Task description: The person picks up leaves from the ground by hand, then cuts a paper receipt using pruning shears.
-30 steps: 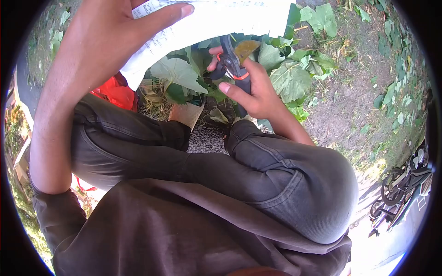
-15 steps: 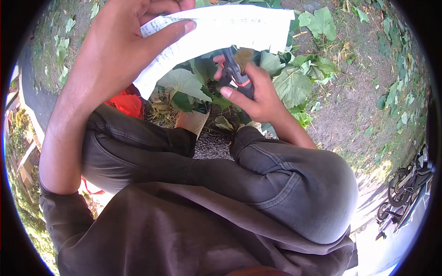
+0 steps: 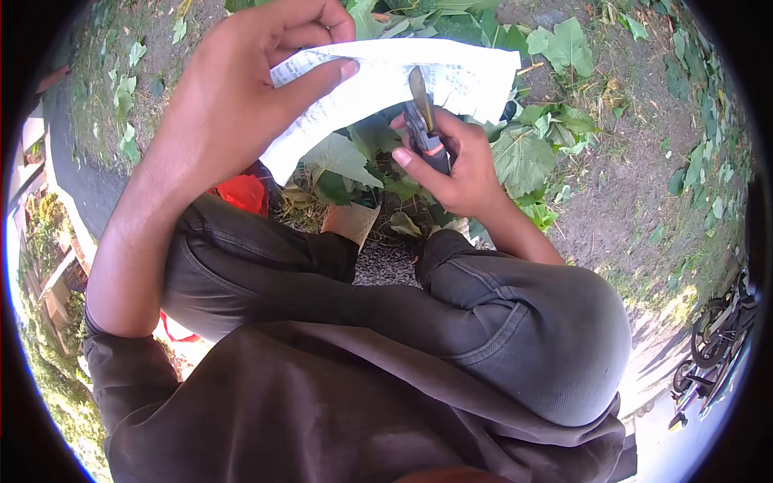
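Note:
My left hand (image 3: 241,88) pinches a curved strip of printed white paper (image 3: 386,68) at its left part, thumb on top. The paper's right edge has short cuts in it and hangs free. In my right hand (image 3: 463,165) is a pair of pruning shears (image 3: 428,138), with black and orange handles. Their blade points up and lies over the lower edge of the paper; whether it touches the paper cannot be made out.
Cut green leaves (image 3: 519,157) lie on the soil under and around the paper. A red item (image 3: 243,193) is beside my left leg. Bicycles (image 3: 713,342) stand at the far right. My crossed legs (image 3: 515,338) are below the hands.
The shears have turned, and their blade now shows upright in front of the paper. The paper and my left hand sit slightly lower and further right in view.

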`<action>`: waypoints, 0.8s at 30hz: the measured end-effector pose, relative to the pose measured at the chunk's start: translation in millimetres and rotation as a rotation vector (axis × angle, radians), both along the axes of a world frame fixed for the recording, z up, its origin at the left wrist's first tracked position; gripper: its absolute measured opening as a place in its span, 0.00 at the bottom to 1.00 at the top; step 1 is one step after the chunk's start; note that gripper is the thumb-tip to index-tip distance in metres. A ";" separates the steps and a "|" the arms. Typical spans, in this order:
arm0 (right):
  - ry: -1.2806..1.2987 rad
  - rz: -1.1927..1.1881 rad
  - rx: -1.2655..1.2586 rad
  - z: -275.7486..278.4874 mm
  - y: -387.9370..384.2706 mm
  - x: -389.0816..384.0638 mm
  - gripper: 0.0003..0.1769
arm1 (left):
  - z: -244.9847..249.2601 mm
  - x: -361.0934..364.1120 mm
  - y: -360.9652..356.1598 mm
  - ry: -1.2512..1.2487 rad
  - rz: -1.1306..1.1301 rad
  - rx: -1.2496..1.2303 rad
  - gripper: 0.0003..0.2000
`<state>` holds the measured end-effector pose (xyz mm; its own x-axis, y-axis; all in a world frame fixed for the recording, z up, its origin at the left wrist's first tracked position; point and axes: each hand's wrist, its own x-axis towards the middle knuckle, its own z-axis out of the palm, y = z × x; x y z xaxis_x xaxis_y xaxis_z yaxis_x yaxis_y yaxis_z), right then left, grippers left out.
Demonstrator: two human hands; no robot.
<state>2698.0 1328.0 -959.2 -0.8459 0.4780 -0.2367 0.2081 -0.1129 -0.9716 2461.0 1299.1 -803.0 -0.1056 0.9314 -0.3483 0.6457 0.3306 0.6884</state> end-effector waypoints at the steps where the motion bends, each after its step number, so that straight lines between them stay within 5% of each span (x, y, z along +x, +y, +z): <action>1: -0.011 -0.007 -0.001 -0.6 -0.3 0.3 0.26 | 1.9 0.7 1.1 0.004 -0.003 0.000 0.10; 7: 0.225 -0.015 0.014 -7.7 -6.0 -2.1 0.29 | 2.1 -3.6 5.0 -0.026 0.047 -0.022 0.10; 24: 0.013 -0.012 0.033 3.4 3.6 -3.6 0.23 | 4.5 -0.1 3.9 -0.018 -0.031 -0.049 0.09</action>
<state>2694.4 1331.6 -955.8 -0.8429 0.4956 -0.2097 0.1942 -0.0834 -0.9774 2460.9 1303.0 -798.5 -0.0704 0.9160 -0.3951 0.6436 0.3443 0.6836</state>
